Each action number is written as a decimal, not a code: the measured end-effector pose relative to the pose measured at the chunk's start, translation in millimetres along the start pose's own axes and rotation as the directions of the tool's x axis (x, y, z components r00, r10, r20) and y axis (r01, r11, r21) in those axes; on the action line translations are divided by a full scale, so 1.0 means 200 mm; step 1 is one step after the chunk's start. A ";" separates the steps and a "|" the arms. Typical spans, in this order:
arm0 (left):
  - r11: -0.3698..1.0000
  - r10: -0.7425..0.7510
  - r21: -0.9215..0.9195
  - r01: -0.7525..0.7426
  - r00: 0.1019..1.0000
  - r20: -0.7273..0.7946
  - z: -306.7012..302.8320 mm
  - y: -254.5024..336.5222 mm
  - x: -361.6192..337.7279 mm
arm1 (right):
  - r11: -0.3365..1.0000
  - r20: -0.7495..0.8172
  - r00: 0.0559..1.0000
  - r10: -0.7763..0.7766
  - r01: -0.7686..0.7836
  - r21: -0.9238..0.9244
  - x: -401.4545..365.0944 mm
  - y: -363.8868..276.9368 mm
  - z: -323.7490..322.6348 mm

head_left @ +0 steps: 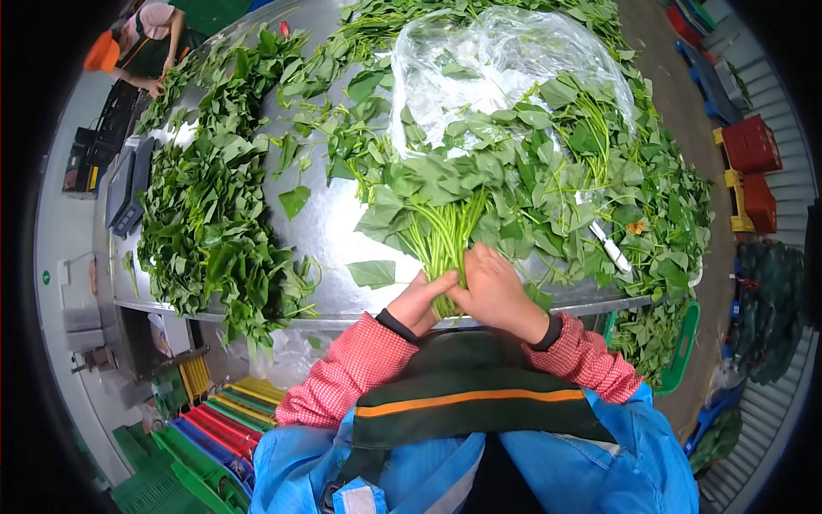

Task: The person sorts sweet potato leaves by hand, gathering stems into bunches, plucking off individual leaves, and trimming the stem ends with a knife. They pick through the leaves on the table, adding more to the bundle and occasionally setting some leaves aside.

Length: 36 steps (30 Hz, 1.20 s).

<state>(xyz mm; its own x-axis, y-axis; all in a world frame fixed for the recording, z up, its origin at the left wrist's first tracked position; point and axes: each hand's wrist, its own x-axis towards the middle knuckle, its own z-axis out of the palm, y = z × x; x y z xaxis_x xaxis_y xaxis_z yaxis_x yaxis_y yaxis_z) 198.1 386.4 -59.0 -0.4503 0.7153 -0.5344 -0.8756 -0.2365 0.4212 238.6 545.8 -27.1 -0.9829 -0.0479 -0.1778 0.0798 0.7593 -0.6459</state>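
Observation:
A bunch of leafy green stems (pixel 441 227) stands between my hands at the near edge of the metal table (pixel 330 227), its leaves pointing away from me. My left hand (pixel 419 301) is closed round the lower stems from the left. On the other side my right hand (pixel 497 289) grips the same stems, the two thumbs close together. Just beyond the bunch, a clear plastic bag (pixel 505 60) lies spread among loose greens. A knife with a white handle (pixel 610 248) rests on the greens to the right of my right hand.
A long heap of greens (pixel 214 206) covers the table's left side; more greens (pixel 668 188) line the right. A green crate (pixel 685 347) of greens stands below the right edge. At the far left another person (pixel 154 43) reaches into the heap. Red crates (pixel 753 141) sit along the wall.

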 end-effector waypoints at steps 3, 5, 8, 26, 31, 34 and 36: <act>0.991 -0.107 0.076 0.106 0.994 0.006 -0.01 0.02 -0.02 | 0.982 0.136 0.975 -0.173 0.161 0.096 0.01 0.06 -0.09; 0.993 -0.090 0.084 0.089 0.996 0.010 -0.04 0.05 -0.02 | 0.942 0.330 0.915 -0.232 0.128 0.310 -0.01 0.09 -0.21; 0.996 -0.069 0.049 0.071 0.997 -0.030 -0.06 0.09 -0.04 | 0.846 0.203 0.960 0.193 -0.267 0.462 -0.04 0.26 -0.12; 0.917 0.280 0.341 -0.207 0.943 -0.181 0.03 0.21 -0.08 | 0.369 0.006 0.935 0.354 -0.145 0.918 0.16 0.13 -0.01; 0.917 0.247 0.337 -0.212 0.967 -0.063 -0.03 0.08 -0.03 | 0.253 0.216 0.907 0.362 -0.318 0.914 0.22 0.04 0.11; 0.944 0.169 0.308 -0.122 0.977 -0.131 -0.08 0.14 -0.08 | 0.896 -0.028 0.997 0.069 -0.049 0.441 0.22 0.14 0.12; 0.905 0.089 0.422 -0.054 0.994 -0.065 -0.12 0.26 -0.15 | 0.991 -0.180 0.979 -0.101 0.114 0.066 0.15 -0.02 -0.10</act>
<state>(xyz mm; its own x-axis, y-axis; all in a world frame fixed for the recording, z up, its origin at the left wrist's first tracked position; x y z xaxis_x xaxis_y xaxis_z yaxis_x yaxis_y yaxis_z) 162.0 336.5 -39.5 -0.5369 0.6472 -0.5412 -0.6947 0.0248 0.7189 205.2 553.8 -14.8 -0.9997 -0.0065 0.0247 -0.0221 0.7045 -0.7093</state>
